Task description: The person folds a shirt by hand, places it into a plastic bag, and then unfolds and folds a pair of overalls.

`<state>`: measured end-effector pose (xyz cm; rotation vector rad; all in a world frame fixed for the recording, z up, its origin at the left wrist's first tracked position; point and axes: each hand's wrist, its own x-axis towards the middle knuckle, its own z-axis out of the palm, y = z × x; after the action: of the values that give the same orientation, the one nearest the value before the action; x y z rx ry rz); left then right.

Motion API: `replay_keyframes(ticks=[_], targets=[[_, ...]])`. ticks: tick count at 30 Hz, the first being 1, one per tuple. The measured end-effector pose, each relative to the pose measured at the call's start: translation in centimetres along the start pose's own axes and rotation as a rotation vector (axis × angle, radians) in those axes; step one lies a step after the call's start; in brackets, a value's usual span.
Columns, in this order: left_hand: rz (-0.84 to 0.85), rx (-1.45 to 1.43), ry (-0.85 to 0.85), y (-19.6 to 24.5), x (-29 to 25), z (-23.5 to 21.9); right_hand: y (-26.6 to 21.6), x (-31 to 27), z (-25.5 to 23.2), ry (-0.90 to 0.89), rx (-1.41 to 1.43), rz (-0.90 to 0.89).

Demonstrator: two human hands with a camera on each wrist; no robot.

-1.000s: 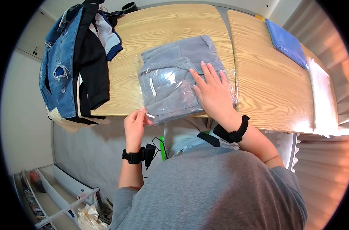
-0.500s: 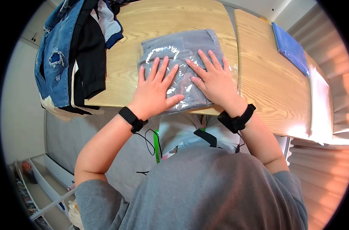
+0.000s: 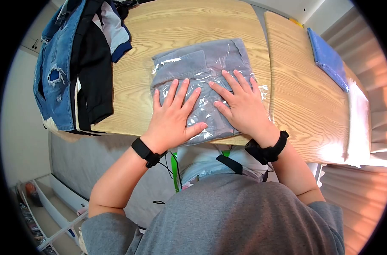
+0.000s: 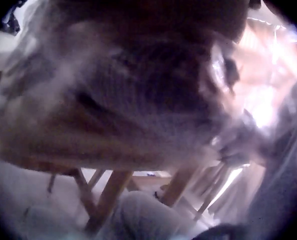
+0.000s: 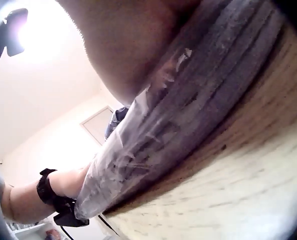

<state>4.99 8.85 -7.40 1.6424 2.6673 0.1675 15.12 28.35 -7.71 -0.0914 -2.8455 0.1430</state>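
A folded grey garment in a clear plastic bag (image 3: 202, 68) lies on the wooden table (image 3: 168, 29) near its front edge. My left hand (image 3: 175, 112) lies flat on the bag's near left part, fingers spread and straight. Beside it, my right hand (image 3: 240, 104) presses flat on the near right part. In the right wrist view the bagged garment (image 5: 188, 120) shows edge-on on the table (image 5: 248, 190), under my palm. The left wrist view is blurred and shows little.
A pile of clothes, with ripped blue jeans (image 3: 55, 68) and black garments (image 3: 91, 63), hangs over the table's left end. A folded blue cloth (image 3: 327, 57) lies at the far right. Bare wood runs between. Storage shelves (image 3: 36, 212) stand on the floor at lower left.
My left hand left the bag's near corner and came down flat on top of it. Both hands then slid toward me over the plastic.
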Motion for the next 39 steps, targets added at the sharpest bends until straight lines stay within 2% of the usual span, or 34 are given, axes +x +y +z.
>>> replay_keyframes(ticks=[7,10,11,12,14,16,19,20,24,39], targets=[[0.007,-0.001,-0.012,-0.2,-0.1,0.0,-0.1,-0.1,-0.3,0.011,0.042,0.008],[0.010,-0.029,0.053,-1.0,-0.3,0.9,-0.3,0.0,-0.4,0.061,0.015,0.011],[-0.018,-0.144,0.150,-1.2,-0.3,1.2,-0.2,0.2,-0.2,0.054,0.000,0.005],[-0.021,-0.135,0.162,-1.2,-0.1,0.3,-0.3,0.5,-0.5,0.067,-0.003,-0.003],[0.052,0.099,0.200,-1.4,0.5,-1.2,-0.5,1.0,-0.8,0.090,-0.067,-0.070],[0.067,0.123,0.191,-2.5,1.4,-2.1,-0.1,1.4,-0.4,0.085,-0.071,-0.076],[0.117,0.127,0.038,-3.7,2.4,-1.7,0.2,1.9,-0.3,0.020,-0.063,-0.075],[0.115,0.125,0.032,-4.0,2.4,-1.4,0.3,1.9,-0.3,-0.038,-0.049,-0.062],[0.129,0.080,0.000,-4.3,2.7,-0.8,0.4,2.1,-0.1,-0.085,-0.015,-0.048],[0.151,0.052,-0.024,-4.3,3.1,-1.0,1.0,2.1,0.5,0.011,0.027,-0.054]])
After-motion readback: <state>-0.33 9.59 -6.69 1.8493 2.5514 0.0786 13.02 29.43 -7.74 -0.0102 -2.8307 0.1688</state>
